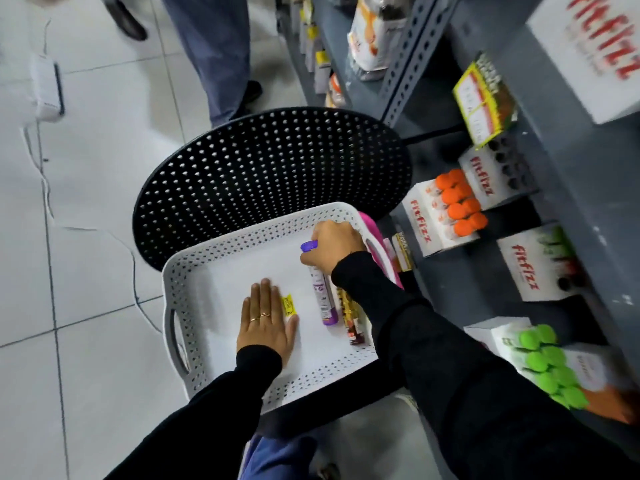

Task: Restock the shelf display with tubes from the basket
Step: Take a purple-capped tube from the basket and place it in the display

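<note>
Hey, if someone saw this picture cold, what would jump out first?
Probably the white perforated basket on the black chair, where the right hand grips a purple-capped tube and the left hand lies flat. To the right, bright orange caps and green caps fill shelf boxes.

The red word "fitfizz" stands on the large white carton [588, 53] on the upper shelf, on the white display box of orange-capped tubes [437, 220], on the white box with empty dark holes [491, 174] and on the white box [530, 268] below them. Print on the purple-capped tube [322, 292] under the right hand's fingers [332, 230] and on the small yellow tag [289, 306] beside the left hand's fingers [265, 292] is too blurred to read.
</note>
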Available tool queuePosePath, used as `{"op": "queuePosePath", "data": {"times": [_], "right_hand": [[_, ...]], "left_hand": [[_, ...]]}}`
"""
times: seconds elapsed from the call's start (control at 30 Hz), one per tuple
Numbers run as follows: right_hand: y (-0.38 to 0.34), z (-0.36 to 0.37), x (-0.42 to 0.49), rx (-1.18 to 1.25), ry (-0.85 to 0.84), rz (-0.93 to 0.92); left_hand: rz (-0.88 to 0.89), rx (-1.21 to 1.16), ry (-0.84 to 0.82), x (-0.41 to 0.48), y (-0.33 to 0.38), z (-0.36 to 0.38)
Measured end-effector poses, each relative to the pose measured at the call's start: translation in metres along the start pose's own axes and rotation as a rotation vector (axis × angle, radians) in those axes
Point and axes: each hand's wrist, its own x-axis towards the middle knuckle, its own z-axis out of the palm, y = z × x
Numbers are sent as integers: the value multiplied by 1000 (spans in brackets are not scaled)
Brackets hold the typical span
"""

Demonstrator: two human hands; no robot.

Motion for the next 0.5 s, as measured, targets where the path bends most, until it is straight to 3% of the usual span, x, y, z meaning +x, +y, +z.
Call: {"op": "queuePosePath", "data": {"times": [0.23, 0.33, 0.5], "right_hand": [[40, -87, -73, 159, 130, 85], [69, -138, -119, 121, 258, 162], [102, -211, -216, 128, 297, 220]], "left_hand": [[74, 63, 15, 1, 41, -40], [334, 35, 166, 8, 101, -67], [795, -49, 367, 10, 229, -128]]}}
